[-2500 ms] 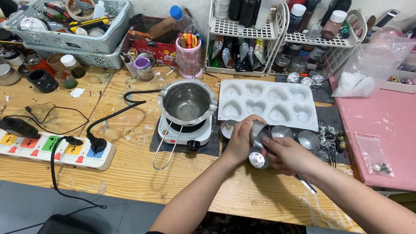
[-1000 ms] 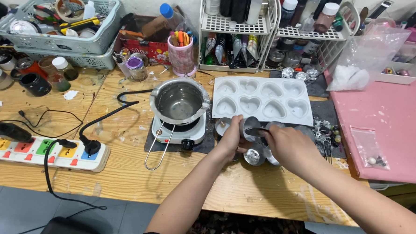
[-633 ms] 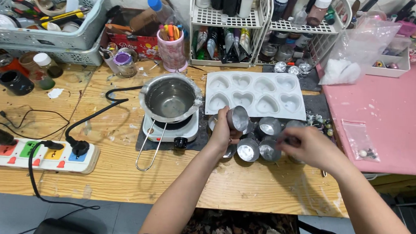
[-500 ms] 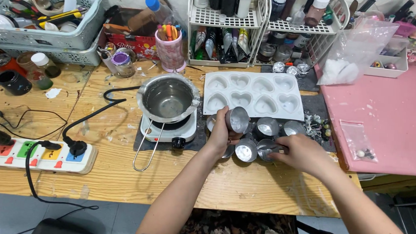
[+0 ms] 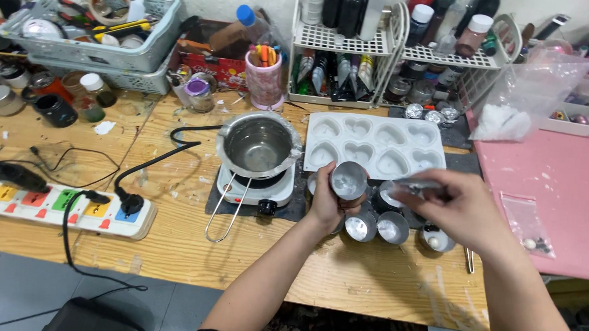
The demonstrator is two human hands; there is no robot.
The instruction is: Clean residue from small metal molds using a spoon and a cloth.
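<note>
**Tin cup held up over the mat**

Left hand [image 5: 324, 203] wrapped around a small tin cup [image 5: 348, 181], tilted, lifted just above the dark mat [image 5: 292, 208] on the wooden surface [image 5: 172, 233]. Right hand [image 5: 455, 209] pinching a thin silvery piece [image 5: 413, 186] beside the cup. More tin cups [image 5: 378, 227] standing below, near the white heart mould [image 5: 375, 146] and the pot [image 5: 258, 146] on its small hotplate [image 5: 254, 189].

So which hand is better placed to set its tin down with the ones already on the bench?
Probably the left hand: its small metal cup sits just above the standing cups, while the right hand holds its cup tilted and farther off.
</note>
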